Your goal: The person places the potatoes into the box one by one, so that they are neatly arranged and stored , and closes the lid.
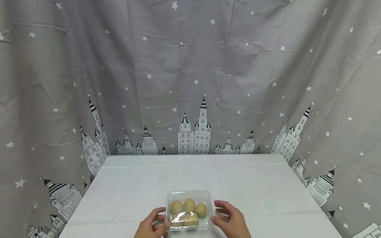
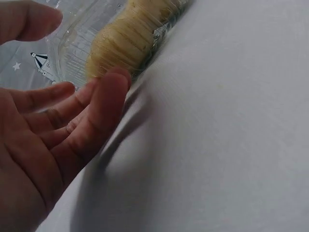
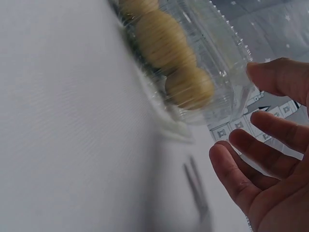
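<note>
A clear plastic clamshell box [image 1: 190, 210] lies near the front middle of the white table, its lid down. Several round, yellowish potatoes [image 1: 189, 205] show through the plastic. My left hand [image 1: 153, 224] is at the box's left side, fingers loosely bent, fingertips right at its wall; the left wrist view shows the fingers [image 2: 108, 96] overlapping the box's end. On the other side, my right hand [image 1: 232, 219] has its thumb by the right edge. In the right wrist view, the other fingers of the right hand [image 3: 270, 159] are spread and apart from the box.
The white table [image 1: 190, 172] extends behind the box and to both sides. A grey curtain [image 1: 190, 66] with stars and castles hangs along the table's back and sides.
</note>
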`<state>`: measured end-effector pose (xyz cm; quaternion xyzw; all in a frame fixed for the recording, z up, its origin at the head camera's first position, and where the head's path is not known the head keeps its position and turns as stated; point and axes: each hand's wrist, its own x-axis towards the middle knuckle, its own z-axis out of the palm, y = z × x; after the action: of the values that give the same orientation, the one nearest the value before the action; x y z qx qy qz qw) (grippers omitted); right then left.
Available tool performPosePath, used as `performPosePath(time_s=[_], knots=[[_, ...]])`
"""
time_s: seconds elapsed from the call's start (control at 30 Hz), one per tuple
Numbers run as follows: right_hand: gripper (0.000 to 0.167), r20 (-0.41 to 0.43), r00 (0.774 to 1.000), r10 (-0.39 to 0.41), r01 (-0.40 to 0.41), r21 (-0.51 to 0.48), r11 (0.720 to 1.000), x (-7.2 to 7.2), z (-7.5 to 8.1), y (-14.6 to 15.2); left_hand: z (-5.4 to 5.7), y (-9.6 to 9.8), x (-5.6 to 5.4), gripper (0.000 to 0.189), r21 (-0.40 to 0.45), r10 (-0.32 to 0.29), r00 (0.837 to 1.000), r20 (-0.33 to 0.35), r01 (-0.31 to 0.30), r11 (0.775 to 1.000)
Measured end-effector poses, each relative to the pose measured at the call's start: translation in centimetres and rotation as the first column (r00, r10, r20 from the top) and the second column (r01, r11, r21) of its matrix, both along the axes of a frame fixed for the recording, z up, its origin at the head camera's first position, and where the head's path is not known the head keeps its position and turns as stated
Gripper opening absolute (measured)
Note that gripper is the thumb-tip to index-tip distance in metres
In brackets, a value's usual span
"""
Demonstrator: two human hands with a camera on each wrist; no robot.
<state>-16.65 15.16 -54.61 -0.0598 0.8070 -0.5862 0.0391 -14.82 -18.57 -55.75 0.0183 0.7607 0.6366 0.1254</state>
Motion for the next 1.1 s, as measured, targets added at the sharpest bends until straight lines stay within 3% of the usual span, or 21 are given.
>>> performPosePath(time_s=[0.13, 0.27, 0.5, 0.67, 0.7, 0.77, 0.9, 0.93, 1.1], knots=[[0.051, 0.037, 0.999, -0.003, 0.003, 0.006, 1.0, 0.2, -0.6, 0.2, -0.2, 0.0, 0.0, 0.049, -0.038, 0.018, 1.0, 0.0, -0.018, 0.999], [0.03, 0.111, 0.994, 0.023, -0.029, 0.052, 0.998, 0.1, -0.8, 0.2, -0.6, 0.1, -0.2, 0.027, -0.126, 0.014, 1.0, -0.01, -0.015, 0.992], [0.027, 0.23, 0.967, 0.106, -0.126, 0.075, 0.989, 0.1, -0.7, -0.6, -2.0, 0.3, -0.8, 0.026, -0.186, -0.006, 1.0, 0.03, 0.011, 0.982], [0.023, 0.258, 0.959, 0.118, -0.132, 0.039, 0.99, 0.1, -0.8, -1.1, -1.0, 1.1, -0.3, 0.025, -0.2, 0.007, 1.0, 0.026, -0.001, 0.98], [0.024, 0.264, 0.957, 0.12, -0.132, 0.028, 0.991, 0.1, -0.8, -1.2, -1.5, 1.0, -0.5, 0.026, -0.203, 0.004, 1.0, 0.031, 0.003, 0.979], [0.025, 0.267, 0.954, 0.134, -0.139, 0.002, 0.99, 0.1, -0.9, -1.2, -1.3, 1.1, -0.4, 0.026, -0.204, 0.008, 0.999, 0.033, -0.001, 0.979], [0.026, 0.263, 0.952, 0.158, -0.154, -0.036, 0.987, 0.1, -1.0, -1.0, -2.4, 0.8, -0.8, 0.026, -0.187, 0.003, 0.999, 0.036, 0.004, 0.982], [0.026, 0.259, 0.952, 0.161, -0.156, -0.038, 0.987, 0.1, -1.1, -0.9, -2.0, 0.8, -0.7, 0.027, -0.187, -0.001, 0.999, 0.037, 0.008, 0.982], [0.022, 0.277, 0.95, 0.142, -0.147, -0.001, 0.989, -0.1, -1.1, -0.8, -4.3, 0.1, -1.6, 0.029, -0.174, -0.044, 0.999, 0.009, 0.045, 0.984]])
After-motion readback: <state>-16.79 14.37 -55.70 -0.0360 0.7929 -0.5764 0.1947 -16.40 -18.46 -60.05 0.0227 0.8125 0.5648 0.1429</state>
